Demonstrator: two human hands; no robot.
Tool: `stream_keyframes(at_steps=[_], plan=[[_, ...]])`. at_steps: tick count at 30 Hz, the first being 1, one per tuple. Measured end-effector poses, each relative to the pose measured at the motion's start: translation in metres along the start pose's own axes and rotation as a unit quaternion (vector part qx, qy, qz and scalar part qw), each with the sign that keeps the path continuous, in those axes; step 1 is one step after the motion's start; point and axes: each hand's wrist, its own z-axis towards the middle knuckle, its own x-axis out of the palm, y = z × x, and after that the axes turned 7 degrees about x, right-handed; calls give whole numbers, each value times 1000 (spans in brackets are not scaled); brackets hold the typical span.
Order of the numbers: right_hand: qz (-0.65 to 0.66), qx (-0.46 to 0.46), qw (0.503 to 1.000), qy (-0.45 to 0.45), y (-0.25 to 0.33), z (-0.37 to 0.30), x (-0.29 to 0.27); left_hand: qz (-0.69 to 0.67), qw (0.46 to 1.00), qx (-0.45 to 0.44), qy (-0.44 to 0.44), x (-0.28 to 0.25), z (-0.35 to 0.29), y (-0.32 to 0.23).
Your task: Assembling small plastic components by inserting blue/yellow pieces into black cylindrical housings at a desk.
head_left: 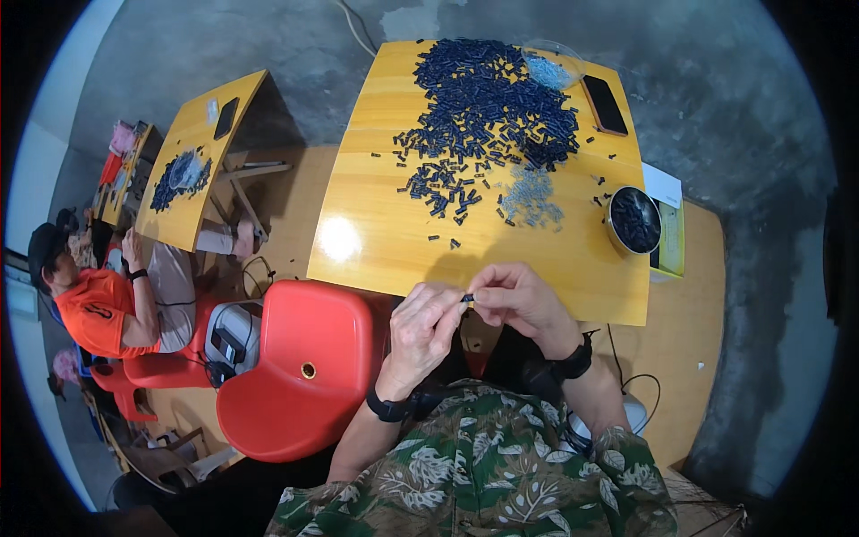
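Just off the table's near edge, my two hands meet at a small black plastic part [467, 298]. My left hand [419, 329] is closed, its thumb and fingertips gripping the part from the left. From the other side, my right hand [526, 304] pinches the part's right end; whether a smaller piece is also between those fingertips is too small to tell. Beyond the hands, a large pile of similar black parts [497, 98] covers the far half of the table, with loose ones nearer. A patch of small silvery pieces [531, 199] lies beside the pile.
A metal bowl [616, 240] of black parts sits at the yellow table's [367, 206] right edge. A clear tub [573, 55] and a phone [606, 106] lie at the far right. A red chair [295, 385] stands left; a person in orange [107, 309] sits at another table [215, 125].
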Motion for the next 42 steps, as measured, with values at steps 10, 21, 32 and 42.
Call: stream_keyframes(at_steps=[10,21,32,42], plan=[[-84,7,995,-51,-12,18,-5,-35,993,-103,-40,5,-17,12],[-645,-234,649,-329,-23,68,-11,-64,986,-130,-85,1,-12,19],[-103,-116,980,-128,0,4,2,-160,983,-82,-46,-1,-3,5],[-151,-212,954,-147,-2,-13,11,-196,976,-86,-35,5,-3,-9]])
